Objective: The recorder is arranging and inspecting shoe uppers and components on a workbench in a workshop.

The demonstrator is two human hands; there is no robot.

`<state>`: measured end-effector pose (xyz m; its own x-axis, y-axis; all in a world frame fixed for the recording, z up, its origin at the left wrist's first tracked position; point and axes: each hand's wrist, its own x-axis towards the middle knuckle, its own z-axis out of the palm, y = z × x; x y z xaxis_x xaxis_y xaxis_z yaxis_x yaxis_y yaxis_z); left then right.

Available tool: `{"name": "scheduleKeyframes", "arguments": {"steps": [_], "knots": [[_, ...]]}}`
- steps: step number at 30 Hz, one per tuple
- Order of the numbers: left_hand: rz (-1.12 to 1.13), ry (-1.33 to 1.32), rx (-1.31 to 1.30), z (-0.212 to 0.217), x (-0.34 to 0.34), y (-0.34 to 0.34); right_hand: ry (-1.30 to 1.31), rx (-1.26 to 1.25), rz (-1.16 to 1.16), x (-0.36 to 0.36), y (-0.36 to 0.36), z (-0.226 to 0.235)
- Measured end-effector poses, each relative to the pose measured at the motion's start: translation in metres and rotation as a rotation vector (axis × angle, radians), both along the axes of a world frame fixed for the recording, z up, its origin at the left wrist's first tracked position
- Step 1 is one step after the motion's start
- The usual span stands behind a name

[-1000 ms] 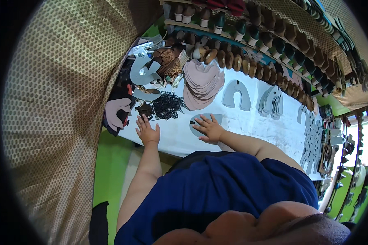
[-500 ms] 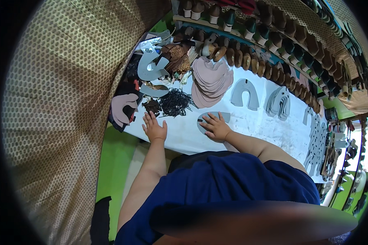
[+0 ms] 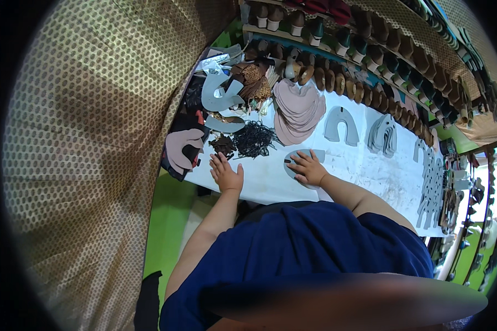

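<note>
My right hand [image 3: 309,167] lies flat with its fingers spread on a grey shoe-upper piece [image 3: 289,168] at the table's near edge, covering part of it. Left of it, my left hand [image 3: 226,174] rests fingers outstretched on the white tabletop [image 3: 259,179], holding nothing. Just beyond its fingertips are a small heap of dark brown scraps [image 3: 223,145] and a tangle of thin black strips [image 3: 254,138]. A fanned stack of pale pink cut pieces [image 3: 298,113] lies farther back, between the two hands.
Grey U-shaped pieces [image 3: 341,126] and a grey stack [image 3: 382,135] lie to the right. Curved grey pieces [image 3: 218,96] and a pink one [image 3: 180,149] sit at the left. Wooden shoe lasts [image 3: 339,84] line the back below shelves. A patterned curtain [image 3: 94,138] hangs at left.
The whole view has shifted, so the table and both hands appear a little farther right. Against the table, neither hand has visibly moved.
</note>
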<state>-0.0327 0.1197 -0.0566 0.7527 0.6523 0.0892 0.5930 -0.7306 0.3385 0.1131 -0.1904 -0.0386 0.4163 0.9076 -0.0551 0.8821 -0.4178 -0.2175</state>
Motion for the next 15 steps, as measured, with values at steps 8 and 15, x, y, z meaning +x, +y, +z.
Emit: {"name": "scheduleKeyframes", "arguments": {"steps": [8,15], "knots": [[-0.261,0.096,0.150,0.042,0.014,0.068,-0.042,0.016,-0.025,-0.003,-0.003,-0.001],[-0.354,0.042,0.213,0.054,0.046,0.087,-0.060,-0.017,-0.083,-0.012,-0.001,0.002]]}}
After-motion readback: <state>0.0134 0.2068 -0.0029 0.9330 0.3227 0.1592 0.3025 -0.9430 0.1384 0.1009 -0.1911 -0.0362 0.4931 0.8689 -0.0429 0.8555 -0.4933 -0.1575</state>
